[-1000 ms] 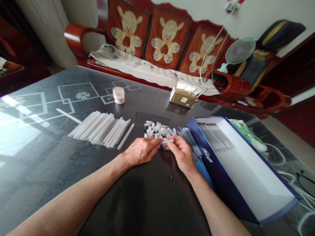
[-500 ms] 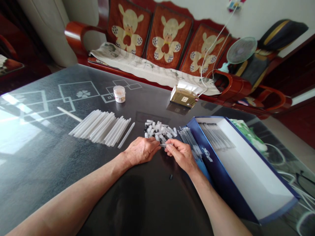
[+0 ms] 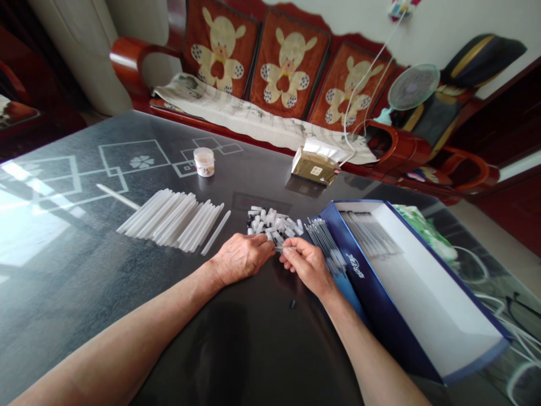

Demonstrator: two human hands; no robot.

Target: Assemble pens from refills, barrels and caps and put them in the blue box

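In the head view my left hand point(image 3: 245, 256) is closed, knuckles up, at the near edge of a pile of clear and black pen caps point(image 3: 274, 221). Its fingertips meet one end of a slim translucent pen part point(image 3: 279, 248). My right hand point(image 3: 307, 264) pinches the other end between thumb and forefinger; most of the part is hidden by the fingers. White pen barrels point(image 3: 171, 220) lie in a row left of my left hand. Pen refills point(image 3: 324, 242) lie just right of my right hand. One small black piece point(image 3: 292, 304) rests on the table below.
A long blue box point(image 3: 422, 304) with a white inside stands at the right, more refills point(image 3: 374, 232) at its far end. Farther back are a small lidded tub point(image 3: 204, 162) and a tissue box point(image 3: 315, 165). Cables point(image 3: 519, 338) and a green-white packet point(image 3: 426, 231) lie beyond the box.
My two hands keep nearly the same place, both on the slim part. The right fingers have shifted slightly left, toward the left hand. The loose things on the table lie as before.
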